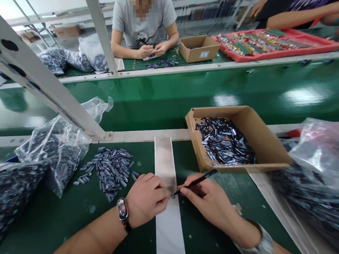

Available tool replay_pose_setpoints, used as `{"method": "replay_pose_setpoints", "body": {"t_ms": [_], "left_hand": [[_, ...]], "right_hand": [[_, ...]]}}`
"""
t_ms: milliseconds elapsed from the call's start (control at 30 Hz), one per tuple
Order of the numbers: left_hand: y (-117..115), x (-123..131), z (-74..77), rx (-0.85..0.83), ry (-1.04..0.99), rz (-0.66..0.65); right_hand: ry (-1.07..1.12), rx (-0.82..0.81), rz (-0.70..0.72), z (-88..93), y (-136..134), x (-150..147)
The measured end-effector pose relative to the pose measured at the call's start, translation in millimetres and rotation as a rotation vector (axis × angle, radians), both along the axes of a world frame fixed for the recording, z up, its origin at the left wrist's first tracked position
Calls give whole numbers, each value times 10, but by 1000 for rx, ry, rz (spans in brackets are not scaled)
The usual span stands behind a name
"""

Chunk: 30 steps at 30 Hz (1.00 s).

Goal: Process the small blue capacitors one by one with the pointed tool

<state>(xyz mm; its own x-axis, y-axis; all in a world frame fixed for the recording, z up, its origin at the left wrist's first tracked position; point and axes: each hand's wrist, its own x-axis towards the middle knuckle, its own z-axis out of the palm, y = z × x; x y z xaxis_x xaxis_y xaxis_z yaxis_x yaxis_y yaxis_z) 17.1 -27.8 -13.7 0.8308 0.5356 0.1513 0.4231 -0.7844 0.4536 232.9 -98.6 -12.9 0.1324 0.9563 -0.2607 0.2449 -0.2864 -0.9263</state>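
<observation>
In the head view, the right hand [210, 200] has its grip closed around a slim black pen-shaped tool [202, 179], tip against a small dark glossy piece [173, 196]. The left hand's [146, 200] grip pinches that piece (fingertips partly hide it) over a long flat white strip [169, 237] on the green desk [101, 236], between a loose dark heap [111, 168] and an open brown cardboard box [268, 148].

Glossy pieces [236, 150]; matt cardboard box [263, 137]; shiny plastic bag [327, 153]
</observation>
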Motion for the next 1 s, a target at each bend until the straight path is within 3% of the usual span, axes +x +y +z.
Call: {"method": "replay_pose_setpoints", "body": {"t_ms": [167, 367, 733, 800, 867, 933, 1000], "left_hand": [[9, 2, 45, 108, 70, -81], [-47, 40, 129, 177, 193, -53], [-118, 81, 76, 98, 159, -56], [-80, 46, 145, 67, 108, -59], [3, -27, 263, 54, 63, 8], [118, -137, 388, 74, 57, 151], [241, -267, 477, 126, 78, 261]], "right_hand": [[0, 16, 11, 38, 13, -1], [46, 71, -16, 61, -11, 15], [-55, 179, -4, 76, 0, 0], [-81, 338, -34, 65, -18, 35], [-75, 610, -140, 66, -31, 108], [-57, 876, -348, 80, -27, 204], [-51, 1014, -594, 97, -9, 290]]}}
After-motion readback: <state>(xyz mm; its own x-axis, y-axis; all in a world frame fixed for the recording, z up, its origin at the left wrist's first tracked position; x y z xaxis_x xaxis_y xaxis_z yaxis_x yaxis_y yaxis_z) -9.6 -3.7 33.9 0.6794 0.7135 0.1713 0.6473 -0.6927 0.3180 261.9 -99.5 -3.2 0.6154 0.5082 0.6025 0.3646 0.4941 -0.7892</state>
